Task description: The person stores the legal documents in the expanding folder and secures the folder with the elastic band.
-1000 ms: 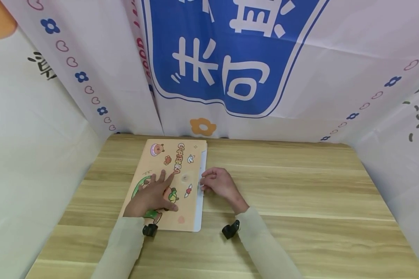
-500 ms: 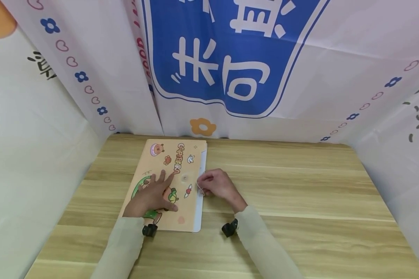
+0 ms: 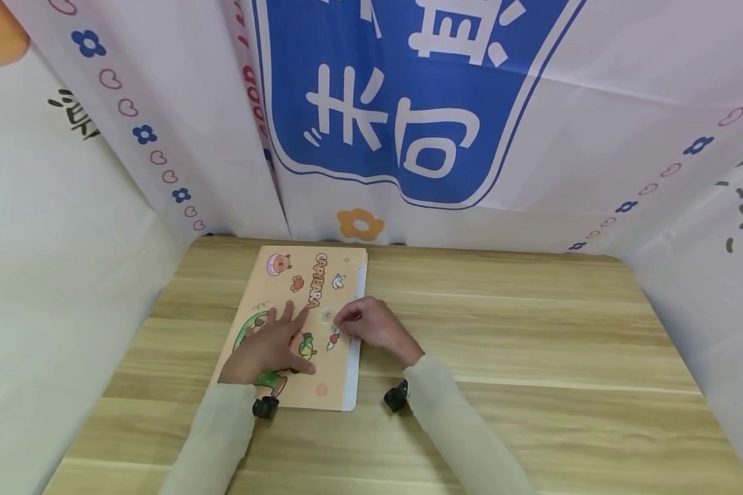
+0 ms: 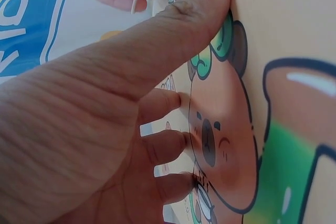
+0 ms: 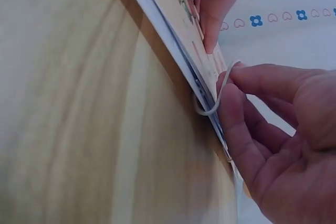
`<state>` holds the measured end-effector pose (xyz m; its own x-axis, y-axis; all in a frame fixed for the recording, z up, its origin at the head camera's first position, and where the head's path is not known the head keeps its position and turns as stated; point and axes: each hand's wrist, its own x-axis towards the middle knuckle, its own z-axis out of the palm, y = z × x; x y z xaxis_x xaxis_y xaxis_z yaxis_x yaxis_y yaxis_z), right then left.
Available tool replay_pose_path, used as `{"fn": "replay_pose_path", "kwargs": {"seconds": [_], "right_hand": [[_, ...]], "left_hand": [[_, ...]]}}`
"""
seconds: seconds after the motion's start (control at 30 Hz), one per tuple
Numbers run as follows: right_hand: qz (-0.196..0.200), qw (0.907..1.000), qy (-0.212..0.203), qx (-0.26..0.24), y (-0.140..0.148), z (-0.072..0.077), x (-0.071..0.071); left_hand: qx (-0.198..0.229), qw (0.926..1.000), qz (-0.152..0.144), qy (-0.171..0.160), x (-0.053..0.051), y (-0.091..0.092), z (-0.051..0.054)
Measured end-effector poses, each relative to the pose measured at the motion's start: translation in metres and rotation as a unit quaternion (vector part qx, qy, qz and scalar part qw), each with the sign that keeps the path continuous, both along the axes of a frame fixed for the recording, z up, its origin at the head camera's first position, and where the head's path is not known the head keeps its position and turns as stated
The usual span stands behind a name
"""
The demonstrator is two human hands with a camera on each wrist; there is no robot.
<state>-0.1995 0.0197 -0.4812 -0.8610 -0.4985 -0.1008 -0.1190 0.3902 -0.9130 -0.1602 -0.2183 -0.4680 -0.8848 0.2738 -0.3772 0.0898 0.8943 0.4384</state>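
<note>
A peach-coloured document folder (image 3: pixel 303 395) with capybara cartoons lies flat toward the table's left side. My left hand (image 3: pixel 269 350) rests on its cover with fingers spread; in the left wrist view the thumb (image 4: pixel 194 11) and fingertips touch the printed surface. Over the folder's right part, my right hand (image 3: pixel 374 326) pinches a thin white cord (image 5: pixel 205 113) between thumb and forefinger. The cord loops around the folder's open edge in the right wrist view. Just left of those fingertips sits a small round clear button (image 3: pixel 327 315) on the cover.
White sheets (image 5: pixel 232 182) show along the folder's right edge. The wood-grain table (image 3: pixel 520 344) extends to the right. Printed white cloth (image 3: pixel 594 137) with a blue sign hangs behind and at both sides. A small black camera sits at each wrist.
My right hand has moved left from beside the folder's edge to over its cover, near the round button, bringing the cord along. My left hand has stayed in place.
</note>
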Motion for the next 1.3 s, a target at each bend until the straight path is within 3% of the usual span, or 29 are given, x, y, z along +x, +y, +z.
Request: {"fn": "replay_pose_path", "kwargs": {"seconds": [0.17, 0.5, 0.9, 1.3], "right_hand": [[0.008, 0.9995, 0.015, 0.026, -0.005, -0.001, -0.005], [-0.022, 0.9985, -0.001, 0.050, -0.016, -0.004, -0.007], [-0.033, 0.9908, 0.101, 0.083, -0.026, -0.010, -0.004], [-0.049, 0.9831, 0.136, 0.113, -0.036, -0.008, -0.008]], "left_hand": [[-0.013, 0.9999, -0.005, 0.006, 0.000, 0.000, -0.001], [-0.022, 0.9997, -0.004, 0.006, -0.001, -0.001, -0.001], [-0.023, 0.9995, -0.008, 0.018, 0.000, 0.001, 0.001], [-0.025, 0.9996, -0.001, 0.013, -0.001, 0.004, 0.003]]}}
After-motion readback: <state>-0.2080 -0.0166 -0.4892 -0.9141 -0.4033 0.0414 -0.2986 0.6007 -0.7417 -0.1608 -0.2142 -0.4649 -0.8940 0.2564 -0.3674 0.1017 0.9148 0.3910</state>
